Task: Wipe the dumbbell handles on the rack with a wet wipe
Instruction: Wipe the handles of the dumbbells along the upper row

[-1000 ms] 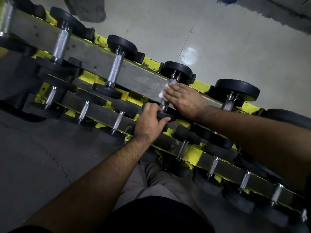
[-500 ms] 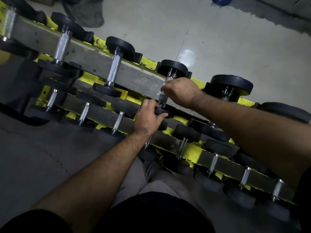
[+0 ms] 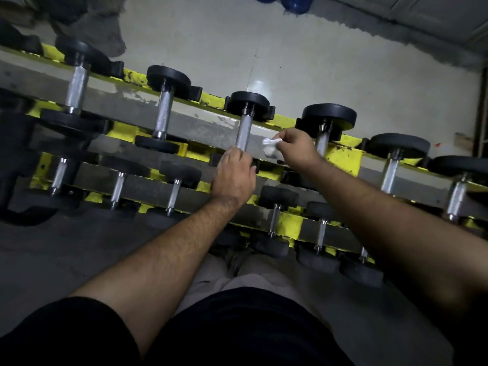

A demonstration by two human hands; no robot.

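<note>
Overhead, the view is looking straight down from a person's head, past two bare forearms, onto a dumbbell rack.

Rack: a yellow and grey rack (image 3: 343,159) is running across the picture from 9 o'clock toward 3 o'clock, sloping slightly downward, and is carrying two rows of black-ended dumbbells with silver handles.

Centre dumbbell: the centre dumbbell (image 3: 244,133) is sitting on the upper row, just above the picture's middle, with its handle pointing toward 12 o'clock and its far black end at the top.

Left hand: the left hand (image 3: 233,178) is reaching in from 7 o'clock, and its curled fingers are gripping the near end of the centre dumbbell, where the handle meets the near weight.

Right hand: the right hand (image 3: 295,149) is coming in from 4 o'clock and is pinching the wet wipe between thumb and fingertips.

Wet wipe: the wet wipe (image 3: 272,147) is showing as a small crumpled white wad, hanging from the right hand just to the right of the centre handle, at about 1 o'clock from the picture's middle; it is not touching that handle.

Neighbouring dumbbell: the neighbouring dumbbell (image 3: 328,117) is standing just beyond the right hand, toward 2 o'clock.

Floor: a pale floor (image 3: 343,62) is filling the top of the picture.

Person: dark shorts (image 3: 237,326) are filling the bottom at 6 o'clock.
</note>
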